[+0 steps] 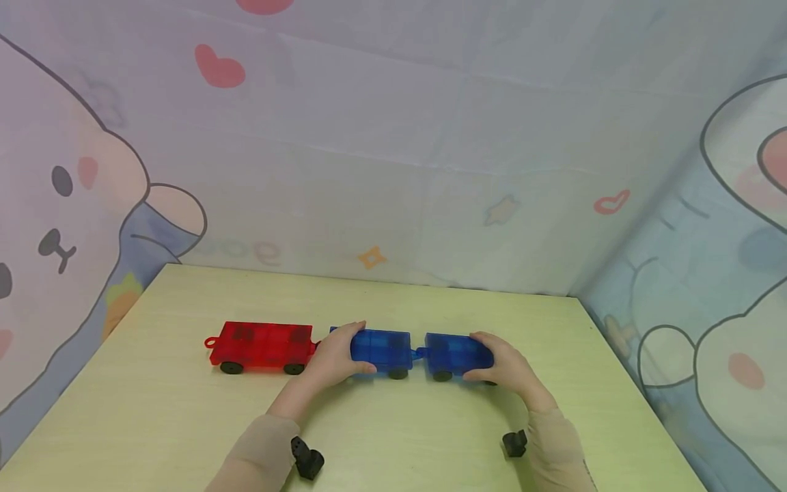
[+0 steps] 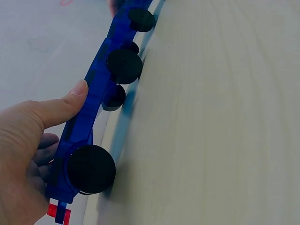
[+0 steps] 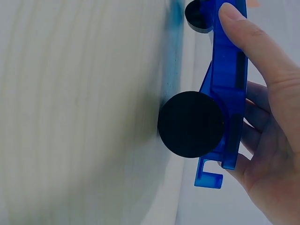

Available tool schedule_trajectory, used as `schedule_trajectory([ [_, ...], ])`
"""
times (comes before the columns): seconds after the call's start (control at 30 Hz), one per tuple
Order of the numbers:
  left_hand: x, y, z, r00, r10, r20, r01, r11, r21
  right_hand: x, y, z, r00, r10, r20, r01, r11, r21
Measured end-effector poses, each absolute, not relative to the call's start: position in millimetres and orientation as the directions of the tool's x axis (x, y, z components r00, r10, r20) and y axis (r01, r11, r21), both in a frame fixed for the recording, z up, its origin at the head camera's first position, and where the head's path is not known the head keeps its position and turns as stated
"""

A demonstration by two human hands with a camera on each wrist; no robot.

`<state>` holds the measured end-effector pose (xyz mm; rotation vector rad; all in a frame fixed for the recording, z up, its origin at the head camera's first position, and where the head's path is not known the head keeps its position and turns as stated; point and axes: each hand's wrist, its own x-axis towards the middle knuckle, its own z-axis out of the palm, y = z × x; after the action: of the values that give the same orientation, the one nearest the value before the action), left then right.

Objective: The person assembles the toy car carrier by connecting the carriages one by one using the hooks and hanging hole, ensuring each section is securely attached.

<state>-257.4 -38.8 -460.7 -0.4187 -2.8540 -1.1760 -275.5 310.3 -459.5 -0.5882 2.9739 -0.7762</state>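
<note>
Two translucent blue toy train cars with black wheels stand in line on the table. My left hand (image 1: 334, 360) grips the left blue car (image 1: 387, 347) from above, thumb on its near side. Around the right blue car (image 1: 453, 352) my right hand (image 1: 507, 365) holds on in the same way. A blue hook coupling (image 1: 419, 353) spans the gap between them. To the left is a red toy train car (image 1: 266, 345), its right end close to my left hand, which partly covers that joint. A free hook (image 3: 208, 180) shows on the right blue car's outer end.
The pale wooden table (image 1: 418, 437) ends at a printed cloth backdrop (image 1: 430, 171) behind and at the sides. A black device sits at my left wrist (image 1: 307, 459), another at the right wrist (image 1: 514, 444).
</note>
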Motion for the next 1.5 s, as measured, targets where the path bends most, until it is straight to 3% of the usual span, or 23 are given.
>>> schedule_trajectory([
  [0.93,-256.6,-42.9,-463.4,-0.963,0.241,0.119,0.256,0.684,0.684,-273.6,305.9,-461.5,-0.936,-0.342,0.080,-0.341,0.827,-0.447],
  [1.17,-257.3,-47.3,-462.4,-0.958,0.259,0.120,0.271,0.691,0.670,-274.0,300.6,-461.7,-0.933,-0.351,0.084,-0.347,0.805,-0.482],
  [1.5,-259.8,-53.7,-462.3,-0.912,0.387,0.134,0.405,0.805,0.433,-274.9,293.5,-462.3,-0.919,-0.382,0.094,-0.371,0.763,-0.528],
])
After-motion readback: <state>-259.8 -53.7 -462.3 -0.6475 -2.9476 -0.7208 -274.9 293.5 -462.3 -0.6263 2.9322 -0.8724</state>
